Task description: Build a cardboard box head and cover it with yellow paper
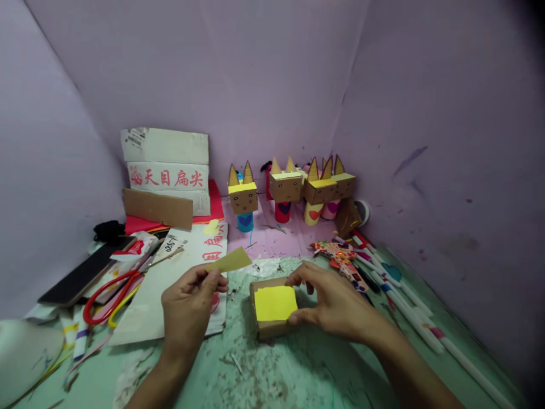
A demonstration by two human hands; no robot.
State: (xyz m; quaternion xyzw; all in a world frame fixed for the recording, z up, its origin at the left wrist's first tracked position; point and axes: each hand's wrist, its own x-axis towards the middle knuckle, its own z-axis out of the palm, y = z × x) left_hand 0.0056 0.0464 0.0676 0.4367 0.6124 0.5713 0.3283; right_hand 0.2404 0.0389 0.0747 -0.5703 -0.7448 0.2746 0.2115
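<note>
My left hand (190, 304) pinches a small strip of dull yellow paper (233, 259) between thumb and fingers, raised to the left of a little cardboard box (272, 329). The box lies on the green tabletop with a bright yellow paper rectangle (276, 303) over most of its top. My right hand (330, 301) grips the box from the right, thumb at its near corner and fingertips at the far one. Behind stand box-headed cardboard figures with pointed ears, among them one with a blue tube body (245, 221) and one with a red body (283, 212).
Red-handled scissors (97, 307) lie at the left, partly over a white printed cardboard sheet (147, 309). A folded white carton (168, 149) leans at the back wall. Several markers (409, 312) and a floral-patterned item (344, 261) lie to the right.
</note>
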